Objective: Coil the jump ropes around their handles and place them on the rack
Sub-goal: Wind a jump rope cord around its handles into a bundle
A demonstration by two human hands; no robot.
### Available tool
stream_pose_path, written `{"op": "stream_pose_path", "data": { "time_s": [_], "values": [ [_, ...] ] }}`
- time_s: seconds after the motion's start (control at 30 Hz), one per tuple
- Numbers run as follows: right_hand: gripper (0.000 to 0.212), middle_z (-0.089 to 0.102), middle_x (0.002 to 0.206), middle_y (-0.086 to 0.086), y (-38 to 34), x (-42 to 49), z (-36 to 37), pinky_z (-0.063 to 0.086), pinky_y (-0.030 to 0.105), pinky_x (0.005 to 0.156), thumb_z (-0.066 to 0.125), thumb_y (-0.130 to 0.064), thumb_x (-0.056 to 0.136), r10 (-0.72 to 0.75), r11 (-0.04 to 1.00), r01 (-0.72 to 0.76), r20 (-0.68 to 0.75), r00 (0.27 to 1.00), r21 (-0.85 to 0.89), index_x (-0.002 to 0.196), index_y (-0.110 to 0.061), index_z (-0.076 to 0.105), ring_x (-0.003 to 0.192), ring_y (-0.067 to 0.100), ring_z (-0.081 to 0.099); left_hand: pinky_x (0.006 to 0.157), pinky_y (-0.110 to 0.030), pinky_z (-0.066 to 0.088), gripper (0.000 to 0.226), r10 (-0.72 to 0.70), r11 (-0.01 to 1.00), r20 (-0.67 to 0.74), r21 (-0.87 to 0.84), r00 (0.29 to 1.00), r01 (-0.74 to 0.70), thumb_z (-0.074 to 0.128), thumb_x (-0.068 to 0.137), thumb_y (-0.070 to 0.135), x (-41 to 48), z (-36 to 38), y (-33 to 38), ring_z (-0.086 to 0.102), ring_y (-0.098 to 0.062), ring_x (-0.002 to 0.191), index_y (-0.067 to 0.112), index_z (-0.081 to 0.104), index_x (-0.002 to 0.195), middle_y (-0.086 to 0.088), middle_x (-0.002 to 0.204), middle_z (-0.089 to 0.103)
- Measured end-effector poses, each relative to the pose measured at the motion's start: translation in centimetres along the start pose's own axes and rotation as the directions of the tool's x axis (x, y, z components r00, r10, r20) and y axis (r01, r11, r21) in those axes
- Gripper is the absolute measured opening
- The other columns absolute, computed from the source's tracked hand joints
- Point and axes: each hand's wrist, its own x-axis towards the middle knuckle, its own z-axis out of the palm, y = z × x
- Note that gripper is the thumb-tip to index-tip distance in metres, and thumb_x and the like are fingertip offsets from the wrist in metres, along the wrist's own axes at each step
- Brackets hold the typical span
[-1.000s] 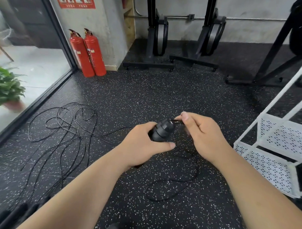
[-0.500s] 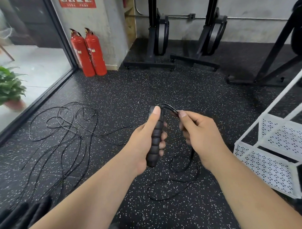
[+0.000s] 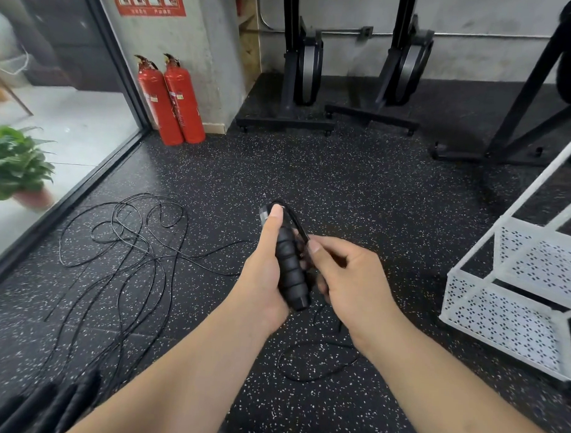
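Half a second ago the right hand (image 3: 353, 277) pinched the cord (image 3: 297, 221) up by the handle's top. It has since come down beside the middle of the handle (image 3: 290, 268), drawing the cord along its right side. The left hand (image 3: 262, 274) has kept its grip, fingers wrapped round the upright handle and thumb lying up to its cap. The right thumb and forefinger clench the cord, which arches over the cap. The handle stands in front of the body above the middle of the floor (image 3: 343, 186), and the slack trails down into one loose loop on the floor beneath the right wrist.

The floor is black rubber flecked with white. Along its left edge runs a glass wall (image 3: 54, 117) with a potted plant (image 3: 17, 165) behind it. More ropes (image 3: 124, 243) lie tangled near that edge, and their handles are blurred in the near left corner. Two red fire extinguishers (image 3: 171, 99) stand against a grey concrete pillar at the far edge, beside black machine stands (image 3: 302, 71).

The handle is ribbed black foam and the cord is thin and glossy. The rack (image 3: 500, 321), at the right edge, is white perforated metal with tiered trays.
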Motion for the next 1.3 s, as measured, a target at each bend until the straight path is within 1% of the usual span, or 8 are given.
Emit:
{"op": "stream_pose_path", "data": {
  "time_s": [0.13,0.23,0.37,0.7,0.93,1.03,1.17,1.3],
  "values": [
    [0.015,0.07,0.066,-0.014,0.5,-0.1,0.3,0.048,0.025,0.062,0.072,-0.023,0.102,-0.055,0.998,0.053,-0.088,0.995,-0.025,0.098,-0.034,0.081,0.056,0.003,0.057,0.081,-0.047,0.064,0.083,-0.051,0.998,0.029,-0.037,0.998,0.052,0.086,0.065,0.077,0.5,-0.5,0.1,0.075,-0.035,0.095,0.013,0.071,0.115,-0.016,0.11,0.075],
    [0.011,0.071,0.069,0.0,0.5,-0.5,0.6,0.053,0.037,0.059,0.075,-0.021,0.099,-0.046,0.999,0.049,-0.102,0.994,0.023,0.098,-0.03,0.082,0.055,0.013,0.06,0.065,-0.04,0.058,0.083,-0.053,0.998,0.039,-0.043,0.998,0.054,0.081,0.068,0.082,0.5,-0.6,0.1,0.068,-0.036,0.093,0.013,0.072,0.113,-0.017,0.115,0.073],
    [0.013,0.075,0.083,-0.014,0.9,-0.9,0.9,0.05,0.017,0.068,0.075,-0.023,0.099,-0.084,0.988,0.067,-0.121,0.989,-0.139,0.099,-0.035,0.081,0.067,0.001,0.068,0.091,-0.048,0.062,0.072,-0.033,0.989,-0.004,-0.145,0.999,0.032,0.085,0.067,0.071,0.5,-0.2,0.3,0.077,-0.027,0.106,0.015,0.076,0.112,0.0,0.107,0.077],
    [0.044,0.044,0.124,-0.024,2.0,-2.8,2.1,0.056,0.035,0.088,0.028,-0.046,0.11,-0.218,0.81,0.27,0.161,0.963,-0.52,0.148,-0.045,0.051,0.101,0.003,0.06,0.084,-0.036,0.058,0.046,0.076,0.961,-0.161,-0.251,0.984,-0.115,0.087,0.075,0.064,1.5,-0.7,1.4,0.059,-0.013,0.064,0.023,0.067,0.079,0.005,0.071,0.06],
    [0.048,0.045,0.132,-0.029,2.5,-3.0,2.7,0.056,0.036,0.087,0.036,-0.063,0.105,-0.23,0.757,0.307,0.206,0.951,-0.577,0.149,-0.046,0.044,0.1,0.005,0.063,0.069,-0.035,0.062,0.065,0.018,0.98,-0.269,-0.184,0.963,-0.07,0.086,0.064,0.078,1.5,-1.4,0.7,0.065,-0.016,0.061,0.017,0.062,0.071,0.0,0.074,0.065],
    [0.041,0.06,0.127,-0.025,2.6,-2.1,2.2,0.056,0.036,0.088,0.047,-0.054,0.106,-0.269,0.76,0.305,0.151,0.951,-0.574,0.145,-0.044,0.053,0.102,0.005,0.065,0.069,-0.038,0.062,0.07,-0.015,0.972,-0.199,-0.233,0.98,-0.033,0.086,0.066,0.076,1.1,-1.0,1.0,0.072,-0.02,0.067,0.013,0.069,0.092,0.0,0.078,0.071],
    [0.035,0.072,0.097,-0.02,2.2,-0.7,0.8,0.055,0.029,0.076,0.057,-0.046,0.106,-0.244,0.824,0.231,0.044,0.969,-0.517,0.141,-0.047,0.056,0.08,0.001,0.066,0.107,-0.049,0.054,0.081,-0.022,0.987,-0.1,-0.159,0.995,0.006,0.081,0.08,0.066,1.0,-1.0,1.2,0.074,-0.036,0.116,0.013,0.066,0.138,-0.017,0.124,0.077],
    [0.04,0.068,0.12,-0.021,1.8,-1.3,0.7,0.057,0.037,0.078,0.041,-0.055,0.107,-0.348,0.659,0.329,0.113,0.931,-0.676,0.146,-0.049,0.047,0.093,0.008,0.068,0.109,-0.045,0.054,0.078,-0.027,0.987,-0.115,-0.162,0.993,0.008,0.08,0.085,0.065,1.5,-1.4,0.3,0.075,-0.035,0.116,0.013,0.067,0.141,-0.017,0.128,0.076]
  ]
}}
